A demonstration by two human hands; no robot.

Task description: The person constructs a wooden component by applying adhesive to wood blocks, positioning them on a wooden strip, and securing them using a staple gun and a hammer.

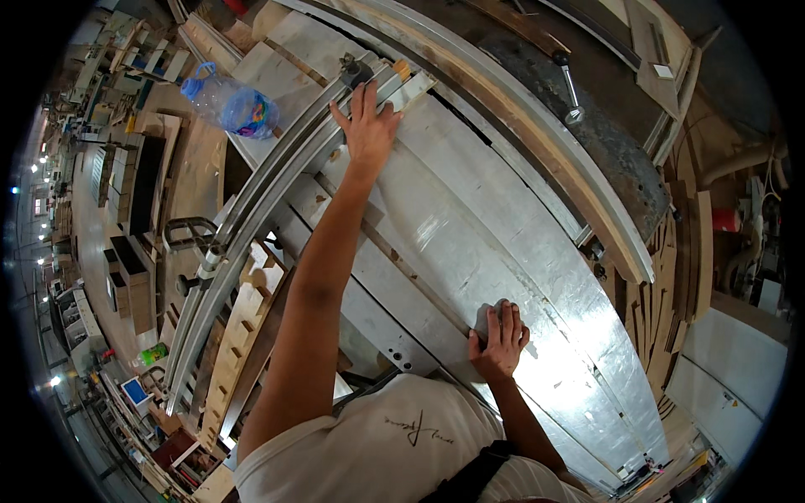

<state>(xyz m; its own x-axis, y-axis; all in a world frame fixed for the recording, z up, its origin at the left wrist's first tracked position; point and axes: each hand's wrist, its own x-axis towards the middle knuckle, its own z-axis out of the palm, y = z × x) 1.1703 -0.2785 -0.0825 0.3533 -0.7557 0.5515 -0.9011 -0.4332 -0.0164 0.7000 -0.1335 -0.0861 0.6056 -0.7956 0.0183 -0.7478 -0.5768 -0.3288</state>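
My left hand [369,130] reaches far forward, its fingers spread at the end of a long aluminium rail [289,151]. Just beyond its fingertips sits a dark knob-like fitting [355,72]; whether they touch it I cannot tell. A small wooden piece [402,69] is beside that fitting. My right hand [501,339] lies on the shiny metal machine table [470,226], closer to my body, with its fingers stretched out and nothing in them. Long seams and a slot run across the table between the two hands.
A large clear water bottle [231,101] stands left of the rail. A long wood-and-metal fence [520,126] crosses the far side, with a wrench [572,92] behind it. A notched wooden strip [239,344] lies at left. Stacked boards [667,293] stand at right.
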